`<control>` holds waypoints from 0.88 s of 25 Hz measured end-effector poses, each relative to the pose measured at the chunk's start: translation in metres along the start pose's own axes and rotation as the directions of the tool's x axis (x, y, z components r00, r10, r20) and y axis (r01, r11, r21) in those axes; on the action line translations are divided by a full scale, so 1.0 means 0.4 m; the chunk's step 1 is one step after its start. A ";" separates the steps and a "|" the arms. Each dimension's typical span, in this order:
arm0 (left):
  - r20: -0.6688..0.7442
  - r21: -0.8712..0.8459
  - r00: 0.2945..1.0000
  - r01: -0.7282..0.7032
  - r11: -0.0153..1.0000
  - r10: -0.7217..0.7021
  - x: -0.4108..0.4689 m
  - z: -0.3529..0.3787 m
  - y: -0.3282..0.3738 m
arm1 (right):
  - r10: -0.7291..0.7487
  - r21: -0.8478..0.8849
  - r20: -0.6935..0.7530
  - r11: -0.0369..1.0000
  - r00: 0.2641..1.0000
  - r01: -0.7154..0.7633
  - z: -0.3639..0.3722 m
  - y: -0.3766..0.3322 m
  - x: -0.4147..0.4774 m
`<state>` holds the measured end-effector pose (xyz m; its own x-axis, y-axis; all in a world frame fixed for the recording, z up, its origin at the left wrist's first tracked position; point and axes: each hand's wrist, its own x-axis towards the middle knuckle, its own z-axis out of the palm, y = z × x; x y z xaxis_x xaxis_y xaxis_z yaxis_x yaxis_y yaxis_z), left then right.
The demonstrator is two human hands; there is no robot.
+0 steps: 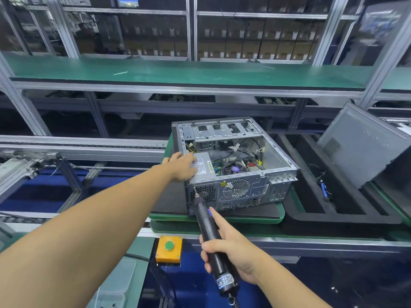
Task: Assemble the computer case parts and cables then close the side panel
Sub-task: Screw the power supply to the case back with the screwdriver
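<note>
Two hands: left hand flat on power supply, right hand grips screwdriver

One head-worn, wide-angle view
We're looking forward and down from the person's head (straight lines bow at the edges), close over the open computer case.

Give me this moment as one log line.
left hand rests on power supply | right hand grips electric screwdriver, bit at case rear | case side open
</note>
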<state>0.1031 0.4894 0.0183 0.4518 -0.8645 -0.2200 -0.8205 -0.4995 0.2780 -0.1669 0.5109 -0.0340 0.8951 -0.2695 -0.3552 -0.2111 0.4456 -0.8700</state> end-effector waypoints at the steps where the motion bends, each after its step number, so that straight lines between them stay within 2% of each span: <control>1: -0.004 0.000 1.000 0.000 1.000 0.000 -0.003 0.001 0.003 | -0.006 0.013 0.000 1.000 1.000 0.006 0.000 0.002 0.002; 9: 0.032 0.088 0.999 -0.008 0.996 0.005 -0.022 -0.011 0.027 | -0.013 -0.004 -0.015 1.000 1.000 0.013 0.006 -0.001 0.014; 13: 0.057 0.099 0.998 -0.019 0.995 0.014 -0.023 -0.013 0.028 | -0.009 -0.081 -0.052 0.997 0.999 0.005 0.004 -0.006 0.015; 18: 0.022 0.114 0.999 -0.043 0.993 0.041 -0.024 -0.009 0.014 | 0.028 -0.248 -0.126 0.967 0.992 -0.059 -0.020 0.003 0.000; 22: 0.116 0.190 0.991 -0.093 0.977 0.072 -0.030 -0.016 0.001 | 0.041 -0.309 -0.175 0.946 0.984 -0.094 -0.092 -0.008 -0.058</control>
<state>0.0996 0.4993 0.0272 0.3481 -0.8860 -0.3062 -0.9106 -0.3972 0.1141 -0.2013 0.4844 -0.0354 0.8030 -0.3964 -0.4450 -0.4057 0.1834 -0.8954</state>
